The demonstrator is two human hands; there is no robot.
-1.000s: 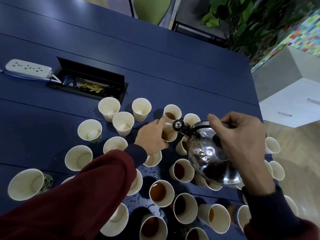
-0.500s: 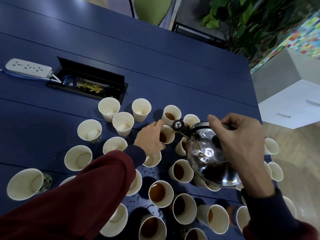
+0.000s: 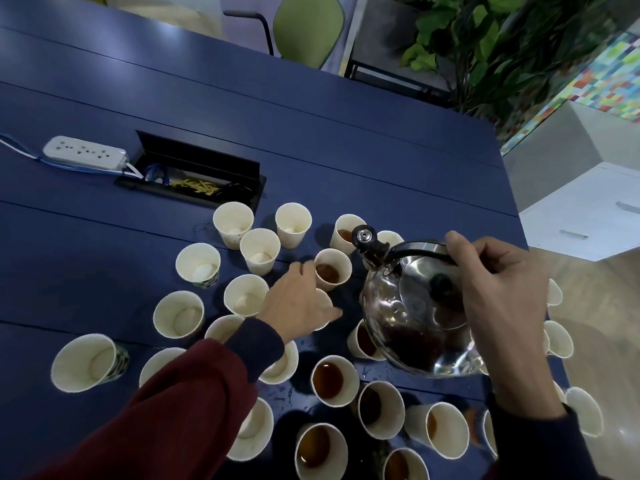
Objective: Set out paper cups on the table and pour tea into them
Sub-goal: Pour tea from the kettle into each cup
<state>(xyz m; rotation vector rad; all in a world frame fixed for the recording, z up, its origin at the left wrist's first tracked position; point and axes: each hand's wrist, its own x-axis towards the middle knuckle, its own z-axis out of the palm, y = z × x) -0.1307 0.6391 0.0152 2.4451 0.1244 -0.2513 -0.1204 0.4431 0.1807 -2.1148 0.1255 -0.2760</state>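
While right hand (image 3: 495,275) fingers curl round the kettle (image 3: 408,317) handle, left hand (image 3: 298,306) fingers loosely spread, beside a filled cup (image 3: 333,270)

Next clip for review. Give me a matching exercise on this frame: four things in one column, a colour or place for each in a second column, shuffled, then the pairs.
1 kettle
2 power strip
3 chair
4 cable box

A white, on the table's far left
B shiny metal, held by the right hand
C black, lid open, sunk in the table
D green, beyond the table

Pairs: 1-B, 2-A, 3-D, 4-C
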